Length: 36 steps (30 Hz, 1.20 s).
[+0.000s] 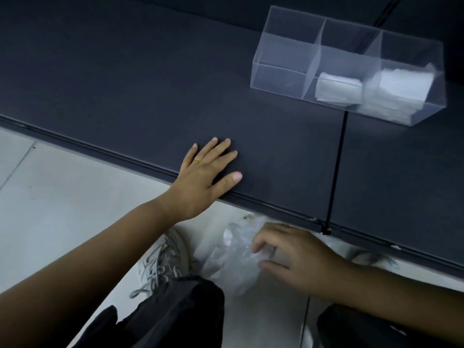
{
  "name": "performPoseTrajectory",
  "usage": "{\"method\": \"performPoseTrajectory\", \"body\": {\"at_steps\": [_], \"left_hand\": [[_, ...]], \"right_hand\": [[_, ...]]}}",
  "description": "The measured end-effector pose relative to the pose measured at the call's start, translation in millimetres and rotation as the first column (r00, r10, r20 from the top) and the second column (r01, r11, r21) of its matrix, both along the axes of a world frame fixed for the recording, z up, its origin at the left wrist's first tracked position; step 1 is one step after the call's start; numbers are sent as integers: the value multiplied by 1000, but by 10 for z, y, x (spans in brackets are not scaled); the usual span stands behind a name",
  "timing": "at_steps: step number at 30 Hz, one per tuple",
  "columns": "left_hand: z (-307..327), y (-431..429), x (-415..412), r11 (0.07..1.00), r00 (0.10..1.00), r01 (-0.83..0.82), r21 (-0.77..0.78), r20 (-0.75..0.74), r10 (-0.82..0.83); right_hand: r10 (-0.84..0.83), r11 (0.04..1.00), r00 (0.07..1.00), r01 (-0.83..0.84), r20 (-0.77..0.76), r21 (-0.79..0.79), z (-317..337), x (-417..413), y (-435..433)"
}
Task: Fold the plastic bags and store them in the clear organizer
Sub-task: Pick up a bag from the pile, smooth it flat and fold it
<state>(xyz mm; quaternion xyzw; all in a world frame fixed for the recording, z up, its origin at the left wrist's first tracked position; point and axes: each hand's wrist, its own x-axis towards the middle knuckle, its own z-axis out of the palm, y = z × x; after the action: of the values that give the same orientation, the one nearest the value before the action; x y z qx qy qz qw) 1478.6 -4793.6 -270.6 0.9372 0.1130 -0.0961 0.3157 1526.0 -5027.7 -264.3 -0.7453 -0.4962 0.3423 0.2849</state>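
Trousers (163, 315) and shoe (163, 259) are showing lowest. Right hand (293, 257) is pinching crumpled plastic bag (231, 257) at 6 o'clock, below table (125, 84) edge; left hand (206, 177) is lying flat, released. Clear organizer (349, 69) at 1 o'clock is running 10-to-4, holding folded bags (336, 87).

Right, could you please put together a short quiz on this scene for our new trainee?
1. True or false: the left hand lies flat on the dark table.
2. Which compartment of the clear organizer holds no folded bags: A, leftmost in view; B, middle; C, rightmost?
3. Fill in: the right hand grips a crumpled ___ below the table edge.
Key: 1 true; 2 A; 3 plastic bag.
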Motion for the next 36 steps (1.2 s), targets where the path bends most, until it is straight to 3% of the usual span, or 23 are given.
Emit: {"method": "performPoseTrajectory", "body": {"at_steps": [1,3,5,6,8,10,13,15,17,18,20,22,23,24,26,28,30,32,36], "left_hand": [[116,-29,12,969,997,-66,-240,-48,57],[384,-128,26,768,993,-99,-632,-117,32],[589,-271,67,608,990,7,-794,-81,-116],[641,-345,110,576,985,48,-816,-56,-162],[649,-493,223,621,995,5,-784,-58,-81],[589,-585,351,657,977,-207,-725,-117,179],[466,-613,486,532,853,-484,-695,-237,466],[406,-610,531,488,819,-523,-699,-253,516],[327,-624,558,463,820,-508,-726,-244,518],[287,-627,575,467,820,-507,-725,-239,520],[219,-594,608,537,787,-541,-647,-164,595],[221,-500,612,596,689,-604,-529,30,724],[267,-457,590,637,662,-592,-494,152,734],[326,-437,564,721,674,-526,-450,296,677],[448,-496,551,919,791,-294,-263,473,388],[488,-636,589,995,913,-69,-73,398,93],[442,-740,638,997,972,67,-32,227,-59],[353,-753,656,987,986,131,-96,118,-119],[228,-726,631,969,984,167,-183,100,-150]], "right_hand": [[-111,993,991,114,-71,31,183,71,-5],[-316,934,925,343,-212,100,469,293,-5],[-433,852,841,499,-324,157,595,549,-7],[-478,817,805,554,-353,158,614,666,-14],[-555,763,748,632,-363,137,609,852,-38],[-652,684,681,718,-334,129,554,1009,-107],[-803,526,556,831,-215,183,549,1124,-231],[-764,582,610,792,-211,181,574,1042,-278],[-621,759,757,645,-204,83,560,868,-266],[-532,839,832,544,-157,37,527,795,-255],[-417,909,908,418,41,-2,417,753,-256],[-447,894,881,446,152,40,354,833,-288],[-500,866,858,495,119,72,342,885,-318],[-556,830,830,550,53,89,327,930,-362],[-612,787,790,613,-43,72,273,996,-464],[-617,783,784,620,-67,52,233,1027,-523],[-627,770,773,634,-94,77,210,1024,-506],[-634,753,762,647,-129,120,189,993,-428],[-629,721,753,658,-191,218,143,941,-254]]}}
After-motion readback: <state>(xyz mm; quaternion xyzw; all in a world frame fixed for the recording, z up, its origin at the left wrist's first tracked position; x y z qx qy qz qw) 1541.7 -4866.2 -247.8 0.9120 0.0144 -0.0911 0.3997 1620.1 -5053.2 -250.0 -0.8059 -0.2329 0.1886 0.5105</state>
